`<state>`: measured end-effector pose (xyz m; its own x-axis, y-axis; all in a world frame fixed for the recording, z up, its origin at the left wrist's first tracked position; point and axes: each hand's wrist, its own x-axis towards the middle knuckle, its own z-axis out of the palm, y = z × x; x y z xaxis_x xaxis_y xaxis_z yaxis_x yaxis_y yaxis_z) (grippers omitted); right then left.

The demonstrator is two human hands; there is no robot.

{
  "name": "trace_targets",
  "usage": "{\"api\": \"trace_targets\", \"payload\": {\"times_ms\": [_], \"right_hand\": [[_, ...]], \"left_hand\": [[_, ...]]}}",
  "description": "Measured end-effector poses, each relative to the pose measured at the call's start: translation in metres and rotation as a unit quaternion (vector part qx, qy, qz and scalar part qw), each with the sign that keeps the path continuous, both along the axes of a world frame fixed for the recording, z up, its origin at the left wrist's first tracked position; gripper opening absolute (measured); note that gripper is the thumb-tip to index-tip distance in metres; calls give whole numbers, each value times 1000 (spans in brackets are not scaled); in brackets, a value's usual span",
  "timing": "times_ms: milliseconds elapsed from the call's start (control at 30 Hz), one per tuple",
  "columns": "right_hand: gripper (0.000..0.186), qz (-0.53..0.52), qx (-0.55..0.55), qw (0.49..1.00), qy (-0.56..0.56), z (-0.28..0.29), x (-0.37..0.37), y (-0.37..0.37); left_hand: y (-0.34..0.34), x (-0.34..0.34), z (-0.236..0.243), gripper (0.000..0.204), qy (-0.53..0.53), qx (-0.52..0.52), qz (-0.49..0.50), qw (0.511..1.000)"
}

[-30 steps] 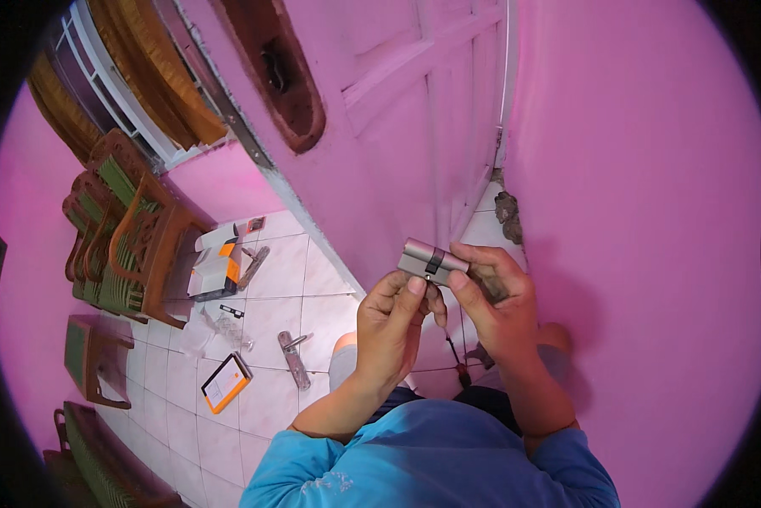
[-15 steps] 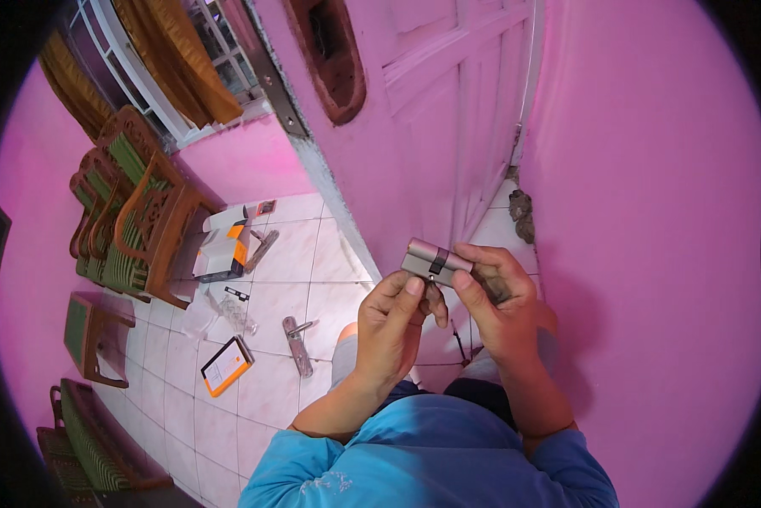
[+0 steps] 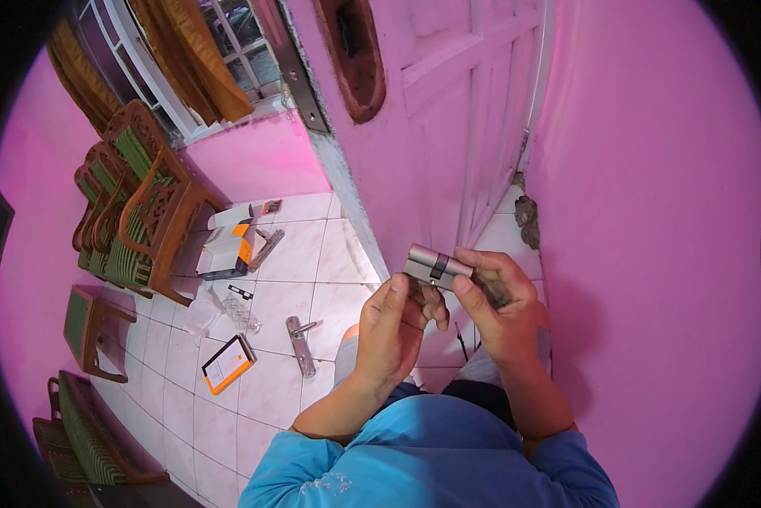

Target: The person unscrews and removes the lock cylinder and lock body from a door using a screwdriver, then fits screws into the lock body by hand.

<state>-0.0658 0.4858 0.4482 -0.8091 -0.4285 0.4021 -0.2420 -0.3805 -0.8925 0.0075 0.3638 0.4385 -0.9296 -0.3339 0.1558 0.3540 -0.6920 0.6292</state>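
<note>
A lock cylinder (image 3: 437,267), silver-grey with a dark cam in its middle, is held up in front of the door edge. My right hand (image 3: 507,309) pinches its right end between thumb and fingers. At the cylinder's lower left is my left hand (image 3: 391,326), its thumb close against the corner and its fingers curled in beneath; the contact there is partly hidden. Behind the cylinder stands a pink door (image 3: 435,110) with a long, rough-edged cutout (image 3: 357,63). A metal lock plate (image 3: 303,85) is set in the door's edge.
Left on the tiled floor (image 3: 266,415) lie a handle plate (image 3: 300,347), another handle (image 3: 267,251), an opened box (image 3: 226,251), an orange-edged box (image 3: 228,366) and clear plastic (image 3: 201,313). Carved wooden chairs (image 3: 148,220) line the left side. A pink wall (image 3: 651,254) rises close on my right.
My view has shifted slightly, so the door sits a little farther right. My left thumb has slid left along the cylinder's end. The right hand keeps its grip.
</note>
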Motion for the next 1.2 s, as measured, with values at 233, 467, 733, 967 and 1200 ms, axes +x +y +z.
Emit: {"api": "trace_targets", "payload": {"times_ms": [233, 467, 733, 967, 1200], "right_hand": [[31, 5, -1, 1000, 7, 1, -7, -5], [31, 16, 6, 1000, -7, -1, -11, -8], [31, 14, -18, 999, 34, -5, -12, -9], [34, 10, -40, 993, 113, -8, -10, -8], [33, -11, -57, 990, 130, -21, -7, -10]], "left_hand": [[-9, -6, -3, 41, -11, 10, -12, 1000], [-16, -8, -7, 42, -23, 55, -48, 997], [-20, -7, -14, 43, -44, -2, -46, 998], [-25, 1, -17, 46, -60, -89, 10, 994], [-25, 3, -25, 40, -83, -152, 55, 983]]}}
